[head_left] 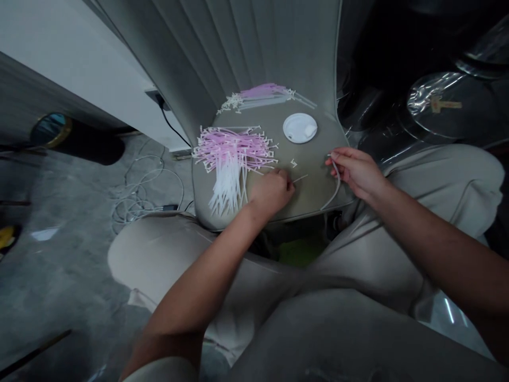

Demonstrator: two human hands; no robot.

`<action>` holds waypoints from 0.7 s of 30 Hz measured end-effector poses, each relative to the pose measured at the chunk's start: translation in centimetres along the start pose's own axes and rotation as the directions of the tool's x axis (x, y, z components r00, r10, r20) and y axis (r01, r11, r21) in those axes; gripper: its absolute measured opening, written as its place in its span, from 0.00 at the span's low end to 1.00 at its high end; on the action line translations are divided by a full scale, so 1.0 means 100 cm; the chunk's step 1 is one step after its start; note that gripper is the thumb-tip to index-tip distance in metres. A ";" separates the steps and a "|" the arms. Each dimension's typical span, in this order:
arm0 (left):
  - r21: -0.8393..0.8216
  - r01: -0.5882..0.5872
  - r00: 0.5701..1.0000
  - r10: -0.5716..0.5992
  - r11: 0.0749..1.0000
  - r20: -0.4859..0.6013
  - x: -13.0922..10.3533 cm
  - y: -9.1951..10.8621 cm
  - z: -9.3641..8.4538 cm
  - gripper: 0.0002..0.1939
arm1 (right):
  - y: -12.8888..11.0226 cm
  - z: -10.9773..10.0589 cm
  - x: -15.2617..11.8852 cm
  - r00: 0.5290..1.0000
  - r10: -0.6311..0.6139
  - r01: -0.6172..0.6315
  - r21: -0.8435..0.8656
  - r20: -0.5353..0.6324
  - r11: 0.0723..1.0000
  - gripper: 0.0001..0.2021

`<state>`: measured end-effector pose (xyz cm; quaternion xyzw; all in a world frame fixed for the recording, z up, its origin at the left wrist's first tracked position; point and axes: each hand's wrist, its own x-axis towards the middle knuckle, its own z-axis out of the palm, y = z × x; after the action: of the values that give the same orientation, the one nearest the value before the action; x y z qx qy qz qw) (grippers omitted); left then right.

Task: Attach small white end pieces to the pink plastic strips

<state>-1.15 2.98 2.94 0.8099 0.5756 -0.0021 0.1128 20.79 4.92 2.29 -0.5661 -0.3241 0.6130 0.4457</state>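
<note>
My left hand (274,188) is closed, low over the chair seat, with a thin pale stick (301,178) poking out to the right from its fingers. At the right edge of the seat, my right hand (356,170) pinches the top of a flexible whitish strip (338,185), which curves down toward the seat. Left of my left hand lies a heap of pink strips (234,146) with small white end pieces, and a fan of white strips (228,183) spreads below it. Small white pieces (293,163) lie between my hands. Behind them sits a white round lid (298,124) holding something white.
More pink and white strips (266,94) lie at the back of the grey chair seat (270,118), against its ribbed backrest (254,48). Tangled cables (139,196) and a dark cylinder (79,138) are on the floor to the left. Shiny plastic-wrapped things (433,111) stand on the right.
</note>
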 end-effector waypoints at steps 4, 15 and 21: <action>0.037 -0.009 0.998 0.011 0.999 -0.054 -0.003 0.004 -0.003 0.12 | -0.003 0.004 -0.002 1.000 -0.015 0.016 -0.036 0.023 0.999 0.06; -0.023 -0.021 0.993 0.019 1.000 -0.118 0.015 0.019 0.010 0.12 | -0.004 0.015 -0.007 0.995 -0.041 0.040 0.009 0.092 0.999 0.10; -0.447 0.088 0.968 -0.182 0.890 -0.172 0.011 0.005 0.003 0.13 | -0.011 0.026 -0.013 0.981 -0.145 0.134 0.092 0.131 0.987 0.10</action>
<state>-0.33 3.78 2.63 0.7174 0.6254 0.2040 0.2293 18.39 4.47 4.17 -0.4798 -0.3672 0.6305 0.4872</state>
